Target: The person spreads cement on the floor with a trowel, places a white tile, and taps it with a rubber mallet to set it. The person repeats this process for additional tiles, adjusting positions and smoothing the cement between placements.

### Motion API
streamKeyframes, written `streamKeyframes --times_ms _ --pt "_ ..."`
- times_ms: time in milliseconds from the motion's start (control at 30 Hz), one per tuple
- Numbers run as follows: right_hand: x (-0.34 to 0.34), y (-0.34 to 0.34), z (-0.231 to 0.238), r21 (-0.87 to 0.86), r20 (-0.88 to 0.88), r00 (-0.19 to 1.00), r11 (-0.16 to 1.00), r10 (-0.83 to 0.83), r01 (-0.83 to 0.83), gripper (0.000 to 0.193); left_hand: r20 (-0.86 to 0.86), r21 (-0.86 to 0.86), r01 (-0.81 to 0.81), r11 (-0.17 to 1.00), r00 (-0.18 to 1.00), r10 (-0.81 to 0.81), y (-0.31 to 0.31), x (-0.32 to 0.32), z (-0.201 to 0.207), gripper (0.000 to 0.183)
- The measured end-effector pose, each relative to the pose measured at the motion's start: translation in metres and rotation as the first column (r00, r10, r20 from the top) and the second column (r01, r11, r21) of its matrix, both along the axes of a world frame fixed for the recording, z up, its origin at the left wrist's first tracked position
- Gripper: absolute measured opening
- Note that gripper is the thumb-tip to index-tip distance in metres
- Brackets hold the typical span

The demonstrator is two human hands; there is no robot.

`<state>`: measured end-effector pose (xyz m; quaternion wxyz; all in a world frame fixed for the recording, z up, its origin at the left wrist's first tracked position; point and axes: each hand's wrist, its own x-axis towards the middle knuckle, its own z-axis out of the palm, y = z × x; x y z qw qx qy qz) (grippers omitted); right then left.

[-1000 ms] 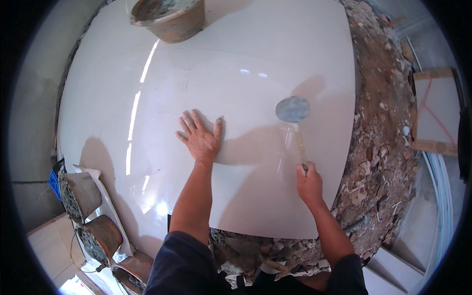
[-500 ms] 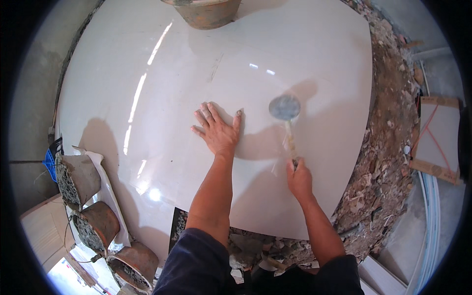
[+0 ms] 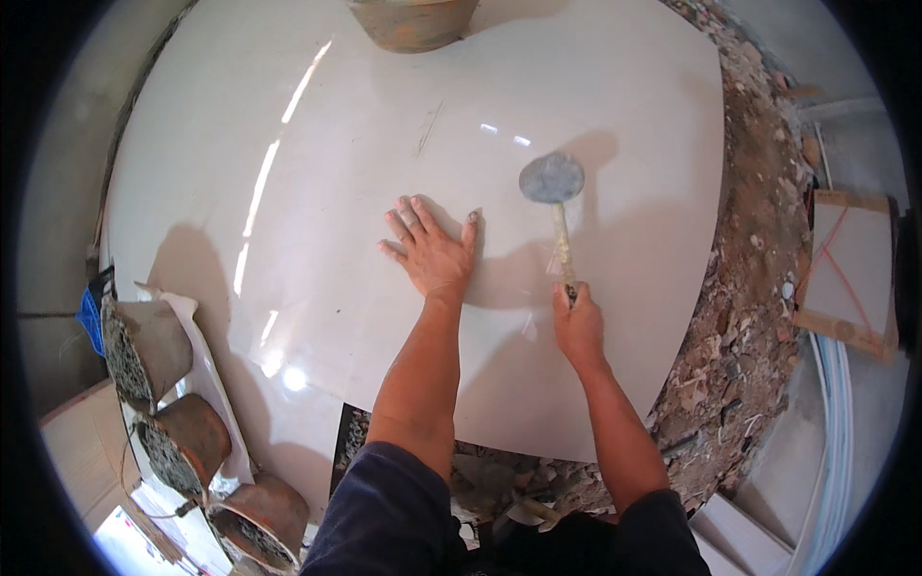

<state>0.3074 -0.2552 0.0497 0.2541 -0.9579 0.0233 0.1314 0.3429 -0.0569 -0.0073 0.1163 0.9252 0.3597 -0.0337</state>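
Observation:
Glossy off-white floor tiles [image 3: 317,173] spread beneath both my hands. With fingers spread, my left hand [image 3: 437,252] lies flat on the tile surface. My right hand [image 3: 579,328] is closed around the lower end of the handle of a mallet [image 3: 552,179]. The mallet has a rounded grey head and a pale, worn handle. Its head is over the tile to the right of my left hand and casts a shadow there; whether it touches the surface I cannot tell.
Several mortar-crusted buckets [image 3: 149,350] stand at the lower left, beside a blue object [image 3: 91,320]. Another bucket [image 3: 413,24] sits on the tiles at the far side. Rubble [image 3: 730,355] borders the right edge. Beyond it are a strapped tile pack [image 3: 850,269] and pale pipes [image 3: 834,432].
The mallet and my right hand have shifted a little away from me, and the mallet head looks sharper. My left hand stays flat on the tile. The view has shifted slightly.

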Motion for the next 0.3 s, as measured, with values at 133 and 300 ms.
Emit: streamKeyframes --times_ms 133,300 --pt "-0.03 -0.012 -0.001 0.227 0.078 0.99 0.969 -0.12 0.1 0.035 0.013 0.004 0.01 1.0 1.0 -0.01 0.002 -0.003 -0.006 0.095" --pt "-0.043 -0.039 -0.022 0.053 -0.043 0.991 0.99 -0.129 0.132 0.036 -0.017 0.036 0.012 0.999 1.0 -0.012 0.001 0.0 -0.007 0.099"
